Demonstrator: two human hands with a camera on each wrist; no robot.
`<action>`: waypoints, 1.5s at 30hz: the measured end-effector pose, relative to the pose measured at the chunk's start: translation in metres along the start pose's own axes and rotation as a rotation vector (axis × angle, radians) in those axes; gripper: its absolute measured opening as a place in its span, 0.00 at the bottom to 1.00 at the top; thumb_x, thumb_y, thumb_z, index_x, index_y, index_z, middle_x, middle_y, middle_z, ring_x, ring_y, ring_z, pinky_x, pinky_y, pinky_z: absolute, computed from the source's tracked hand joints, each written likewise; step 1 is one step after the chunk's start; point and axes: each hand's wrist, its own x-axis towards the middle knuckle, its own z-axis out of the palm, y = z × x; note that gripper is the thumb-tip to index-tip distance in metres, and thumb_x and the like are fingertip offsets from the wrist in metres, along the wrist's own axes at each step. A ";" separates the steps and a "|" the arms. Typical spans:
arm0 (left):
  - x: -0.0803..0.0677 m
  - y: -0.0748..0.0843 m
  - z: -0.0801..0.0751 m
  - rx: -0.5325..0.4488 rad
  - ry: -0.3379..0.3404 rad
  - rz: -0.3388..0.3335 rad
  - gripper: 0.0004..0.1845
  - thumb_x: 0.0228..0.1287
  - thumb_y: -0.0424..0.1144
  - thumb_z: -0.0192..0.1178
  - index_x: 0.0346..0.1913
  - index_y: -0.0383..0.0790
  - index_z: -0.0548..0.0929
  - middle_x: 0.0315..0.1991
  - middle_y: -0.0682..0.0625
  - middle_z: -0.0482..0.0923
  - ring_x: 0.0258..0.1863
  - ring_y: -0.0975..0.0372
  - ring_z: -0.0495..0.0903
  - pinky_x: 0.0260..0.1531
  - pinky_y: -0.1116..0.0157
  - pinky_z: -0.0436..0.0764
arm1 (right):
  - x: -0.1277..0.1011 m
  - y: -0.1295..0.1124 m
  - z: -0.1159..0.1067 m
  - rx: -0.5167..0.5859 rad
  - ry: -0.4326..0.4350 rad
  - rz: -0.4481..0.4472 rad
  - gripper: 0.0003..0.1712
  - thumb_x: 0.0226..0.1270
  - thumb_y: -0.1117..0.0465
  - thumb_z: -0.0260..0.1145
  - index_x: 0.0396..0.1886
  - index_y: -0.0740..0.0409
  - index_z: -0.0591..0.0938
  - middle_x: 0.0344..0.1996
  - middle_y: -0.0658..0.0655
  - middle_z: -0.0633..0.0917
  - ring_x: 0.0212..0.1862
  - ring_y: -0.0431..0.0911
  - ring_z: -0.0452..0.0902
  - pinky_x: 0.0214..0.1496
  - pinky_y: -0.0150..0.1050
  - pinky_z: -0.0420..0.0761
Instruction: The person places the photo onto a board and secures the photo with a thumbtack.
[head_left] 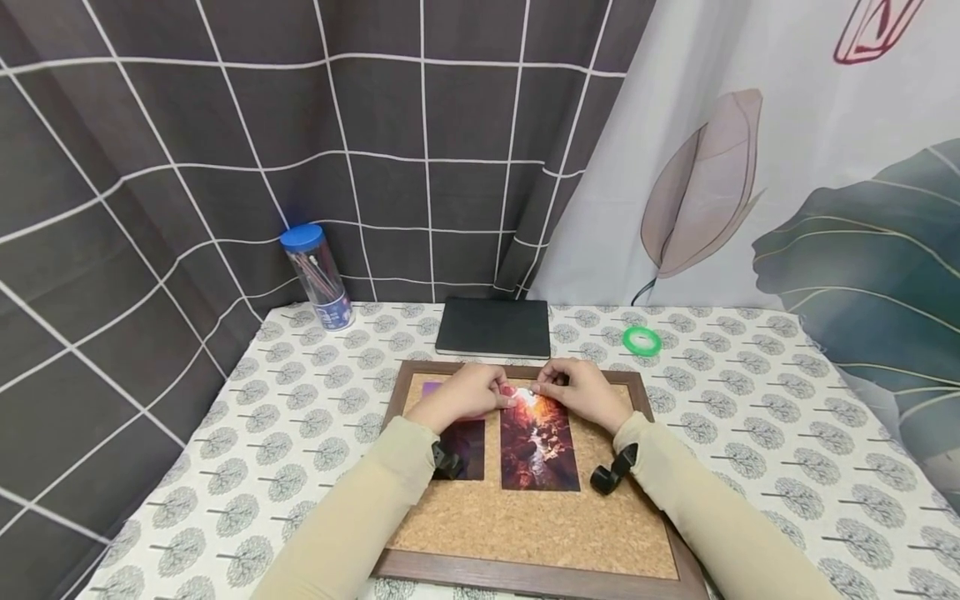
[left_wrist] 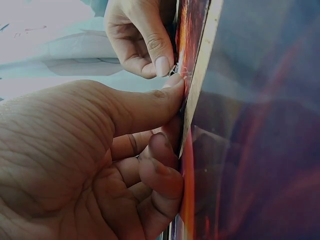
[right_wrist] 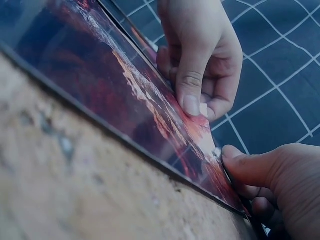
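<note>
A glossy photo print (head_left: 538, 450) of a red, glowing rocky gorge lies over a wood-framed cork board (head_left: 540, 529). My left hand (head_left: 472, 392) pinches the top edge near its left corner, thumb on the picture side. Along the same edge, the right hand (head_left: 585, 392) pinches near the right corner, its fingers partly behind the print in the right wrist view. A tiny shiny bit (right_wrist: 217, 152) shows at the right thumb tip; I cannot tell what it is. Under the left forearm is a second, darker purple print (head_left: 471, 454), partly hidden.
Behind the board lies a black flat rectangular item (head_left: 493, 327). A clear cylinder with a blue lid (head_left: 318, 279), holding thin sticks, stands at the back left. A green tape roll (head_left: 642, 341) lies at the back right. Tree-patterned cloth (head_left: 780, 433) covers the table.
</note>
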 end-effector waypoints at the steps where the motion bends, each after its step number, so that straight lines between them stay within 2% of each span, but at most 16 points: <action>1: 0.000 0.000 -0.001 0.002 0.001 -0.001 0.14 0.59 0.52 0.66 0.30 0.47 0.78 0.21 0.57 0.79 0.22 0.66 0.73 0.29 0.69 0.72 | 0.000 0.000 0.000 -0.003 0.005 -0.001 0.06 0.59 0.51 0.71 0.27 0.40 0.82 0.25 0.43 0.83 0.29 0.37 0.76 0.35 0.32 0.74; 13: -0.003 0.003 -0.004 0.004 0.007 -0.001 0.13 0.59 0.52 0.66 0.31 0.47 0.79 0.22 0.56 0.78 0.24 0.65 0.74 0.30 0.69 0.72 | 0.000 -0.004 0.002 -0.029 0.027 -0.008 0.07 0.58 0.50 0.72 0.26 0.41 0.82 0.24 0.43 0.82 0.28 0.36 0.75 0.33 0.31 0.74; 21: -0.001 0.000 -0.002 0.005 0.031 0.008 0.14 0.58 0.53 0.67 0.33 0.49 0.76 0.25 0.58 0.79 0.25 0.67 0.75 0.32 0.69 0.74 | -0.002 -0.003 0.001 0.002 -0.002 -0.121 0.04 0.62 0.51 0.69 0.33 0.43 0.85 0.31 0.41 0.85 0.35 0.36 0.78 0.40 0.34 0.76; 33: -0.001 -0.001 -0.001 0.014 0.027 0.022 0.14 0.58 0.53 0.67 0.33 0.49 0.76 0.24 0.59 0.79 0.25 0.68 0.76 0.34 0.68 0.75 | -0.002 -0.002 0.001 -0.038 -0.034 -0.138 0.03 0.63 0.52 0.69 0.34 0.42 0.85 0.34 0.41 0.86 0.39 0.38 0.79 0.43 0.36 0.75; 41: 0.000 -0.001 -0.004 0.023 0.030 0.034 0.15 0.58 0.53 0.67 0.35 0.47 0.77 0.24 0.58 0.79 0.25 0.67 0.76 0.35 0.67 0.75 | 0.000 -0.005 0.000 -0.038 -0.044 -0.118 0.03 0.63 0.51 0.69 0.34 0.42 0.85 0.34 0.41 0.86 0.38 0.38 0.78 0.43 0.36 0.75; 45: 0.000 -0.002 -0.002 0.034 0.030 0.026 0.15 0.58 0.53 0.67 0.35 0.47 0.76 0.24 0.58 0.79 0.26 0.68 0.76 0.34 0.68 0.74 | -0.001 -0.006 0.000 -0.054 -0.050 -0.116 0.03 0.63 0.52 0.68 0.33 0.44 0.84 0.31 0.41 0.84 0.35 0.37 0.76 0.40 0.34 0.75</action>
